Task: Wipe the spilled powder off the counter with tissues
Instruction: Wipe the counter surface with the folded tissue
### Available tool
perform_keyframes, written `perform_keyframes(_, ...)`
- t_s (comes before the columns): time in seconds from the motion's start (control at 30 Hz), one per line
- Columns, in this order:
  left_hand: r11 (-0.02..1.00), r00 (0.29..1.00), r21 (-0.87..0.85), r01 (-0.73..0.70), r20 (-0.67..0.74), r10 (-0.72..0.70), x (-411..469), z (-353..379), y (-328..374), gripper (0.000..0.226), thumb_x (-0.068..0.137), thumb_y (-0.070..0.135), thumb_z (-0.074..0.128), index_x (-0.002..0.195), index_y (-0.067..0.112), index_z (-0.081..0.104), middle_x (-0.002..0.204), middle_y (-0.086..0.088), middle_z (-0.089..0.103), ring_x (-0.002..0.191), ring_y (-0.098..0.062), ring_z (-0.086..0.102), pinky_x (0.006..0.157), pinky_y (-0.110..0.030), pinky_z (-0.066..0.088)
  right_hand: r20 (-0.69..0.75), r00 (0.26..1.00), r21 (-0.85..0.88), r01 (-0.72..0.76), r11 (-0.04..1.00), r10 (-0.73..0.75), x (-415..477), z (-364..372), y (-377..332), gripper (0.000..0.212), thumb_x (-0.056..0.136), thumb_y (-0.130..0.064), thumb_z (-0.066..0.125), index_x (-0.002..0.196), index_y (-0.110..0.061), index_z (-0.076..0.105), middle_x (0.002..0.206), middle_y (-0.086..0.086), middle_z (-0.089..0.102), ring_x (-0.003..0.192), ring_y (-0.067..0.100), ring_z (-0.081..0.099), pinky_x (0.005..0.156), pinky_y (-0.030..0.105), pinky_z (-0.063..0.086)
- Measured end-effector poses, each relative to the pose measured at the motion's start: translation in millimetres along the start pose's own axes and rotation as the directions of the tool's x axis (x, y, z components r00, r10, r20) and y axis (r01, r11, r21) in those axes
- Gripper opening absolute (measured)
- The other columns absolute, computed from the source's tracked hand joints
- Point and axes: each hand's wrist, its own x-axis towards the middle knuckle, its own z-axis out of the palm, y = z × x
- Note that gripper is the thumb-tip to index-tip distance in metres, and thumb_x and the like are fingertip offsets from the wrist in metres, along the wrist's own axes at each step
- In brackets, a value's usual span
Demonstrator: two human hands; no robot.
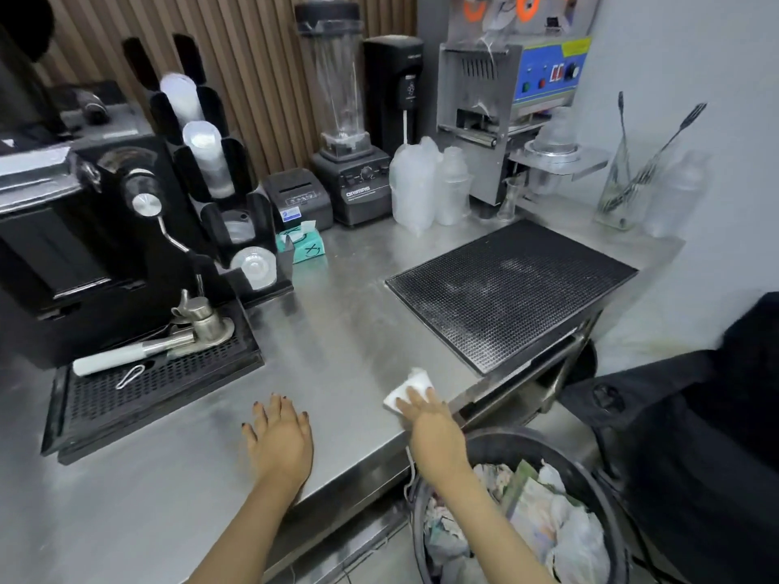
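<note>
at the far left we see a black coffee machine [84, 229] with a drip tray [139, 394] at its foot, and a portafilter [139, 351] lies across that tray, its pale handle to the left. behind and right of the machine stands a black cup rack [202, 162], and just beside its base sits a green tissue pack [305, 244], with a small printer [297, 200] and a blender [341, 120] behind it. nearer to us the left hand [280, 440] rests palm down on the steel desk [329, 330], fingers spread and straight, holding nothing. right of it, well apart, a folded white tissue [406, 389] lies on the desk close to the front edge and near the closest corner of the mat. the right hand [430, 423] presses down on this tissue with straight fingers laid flat over its near half, while the far half shows beyond the fingertips. past it a black mat [510, 292] lies on the desk, and a pale dusting of powder [497, 284] shows across its middle. we also make out a faint whitish haze on the steel between tissue and mat. at the back stands a cup sealer [510, 99], and right of that a glass [619, 191] holds long-handled utensils. below the desk edge, under the right forearm, a dark bin [501, 446] holds crumpled waste.
</note>
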Motion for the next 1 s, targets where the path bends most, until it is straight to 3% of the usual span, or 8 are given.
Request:
perform_keyframes(0.1,0.996,0.997,-0.039,-0.079,0.020,0.080,-8.8,5.6,39.8,0.048,0.100,0.032,0.022,0.144,0.014,0.030,0.155,-0.002,0.020,0.144,-0.022,0.008,0.117,-0.046,0.006,-0.002,0.998,-0.075,-0.059,0.995,0.059,4.4,7.5,5.8,0.056,0.069,-0.011,0.072,0.121,-0.025,0.061,0.128,-0.005,0.060,0.125,0.023,0.050,0.102,0.030,0.044)
perform_keyframes(0.2,0.989,0.986,-0.018,-0.144,0.076,0.145,-18.6,13.1,70.6,0.053,0.098,0.039,0.023,0.147,0.019,0.021,0.157,0.001,0.010,0.145,-0.020,0.000,0.117,-0.045,0.003,-0.062,0.976,-0.072,-0.212,0.975,0.208,5.7,-11.2,32.1,0.046,0.091,-0.007,0.044,0.137,-0.013,0.042,0.146,0.003,0.040,0.139,0.027,0.028,0.114,0.034,0.027)
perform_keyframes(0.27,0.983,0.979,0.037,-0.182,0.101,0.178,-23.0,18.2,76.0,0.056,0.098,0.044,0.018,0.149,0.022,0.010,0.158,0.004,0.000,0.144,-0.021,-0.007,0.117,-0.044,0.000,-0.195,0.944,-0.049,-0.280,0.959,0.265,10.5,-24.0,48.5,0.039,0.092,-0.003,0.038,0.130,-0.009,0.047,0.140,0.004,0.044,0.136,0.026,0.028,0.112,0.032,0.029)
perform_keyframes(0.4,0.975,0.976,0.081,-0.205,0.090,0.198,-20.2,19.0,74.1,0.056,0.098,0.045,0.013,0.149,0.023,0.004,0.157,0.007,-0.006,0.144,-0.019,-0.009,0.117,-0.044,0.001,-0.280,0.949,-0.077,-0.171,0.982,0.143,62.9,-59.0,53.3,0.048,0.086,0.003,0.038,0.130,-0.012,0.049,0.136,0.007,0.047,0.132,0.031,0.031,0.107,0.036,0.032)
perform_keyframes(0.57,0.979,0.978,0.062,-0.195,0.083,0.190,-21.5,20.8,75.6,0.053,0.099,0.041,0.013,0.149,0.024,0.006,0.157,0.009,-0.003,0.144,-0.018,-0.007,0.117,-0.044,0.002,0.037,0.996,-0.253,0.092,0.963,-0.086,110.6,-41.2,72.6,0.048,0.092,-0.004,0.038,0.139,-0.016,0.038,0.150,0.005,0.029,0.138,0.028,0.023,0.112,0.035,0.026)
perform_keyframes(0.7,0.980,0.979,0.050,-0.191,0.082,0.187,-20.7,21.1,74.1,0.053,0.099,0.040,0.013,0.149,0.024,0.006,0.157,0.009,-0.003,0.144,-0.017,-0.007,0.117,-0.043,0.002,-0.011,0.989,-0.300,0.135,0.944,-0.145,81.7,-36.1,84.2,0.047,0.090,-0.003,0.042,0.137,-0.008,0.036,0.150,0.008,0.027,0.134,0.025,0.027,0.113,0.030,0.025)
perform_keyframes(0.83,0.981,0.979,0.037,-0.190,0.079,0.187,-21.1,21.2,74.8,0.052,0.100,0.039,0.014,0.149,0.024,0.007,0.157,0.009,-0.001,0.144,-0.017,-0.006,0.117,-0.043,0.002,0.084,0.993,-0.361,0.104,0.927,-0.079,24.4,-41.6,100.7,0.054,0.088,-0.002,0.048,0.140,0.000,0.033,0.151,0.011,0.022,0.142,0.027,0.015,0.119,0.033,0.015)
perform_keyframes(1.0,0.981,0.981,0.056,-0.185,0.073,0.181,-20.5,24.5,74.8,0.052,0.099,0.040,0.013,0.149,0.025,0.005,0.157,0.010,-0.003,0.144,-0.017,-0.007,0.117,-0.043,0.002,-0.025,0.999,-0.174,-0.048,0.984,0.044,-17.1,-40.8,117.7,0.052,0.049,0.014,0.071,0.096,-0.008,0.069,0.109,0.007,0.067,0.107,0.019,0.038,0.092,0.030,0.049)
